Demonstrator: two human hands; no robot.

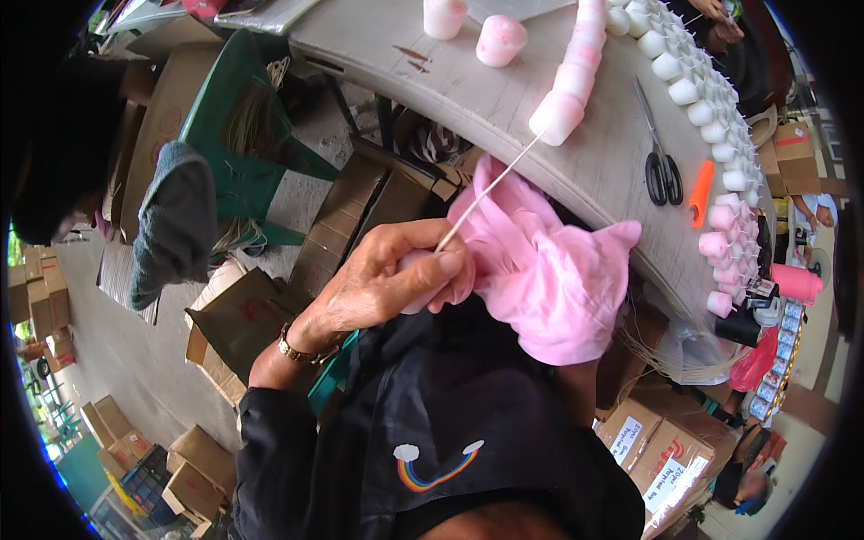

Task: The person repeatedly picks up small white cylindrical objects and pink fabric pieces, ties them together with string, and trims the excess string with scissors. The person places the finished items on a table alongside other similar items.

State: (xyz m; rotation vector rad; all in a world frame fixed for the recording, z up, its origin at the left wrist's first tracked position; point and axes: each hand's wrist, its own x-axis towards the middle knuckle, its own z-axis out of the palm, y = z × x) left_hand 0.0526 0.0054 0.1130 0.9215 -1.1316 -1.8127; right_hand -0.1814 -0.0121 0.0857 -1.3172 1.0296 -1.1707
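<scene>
My left hand is closed around a pale pink candle, with thumb and forefinger beside a thin white wick cord. The cord stretches up to the nearest of a line of pink and white candles lying end to end on the table. A pink cloth drapes over my right hand, next to the left one. The cloth hides the right hand's fingers; only the forearm shows below it.
Two loose pink candles stand on the grey table. Black-handled scissors and an orange-handled cutter lie right of the line. Rows of white candles edge the table. A green chair and cardboard boxes stand left.
</scene>
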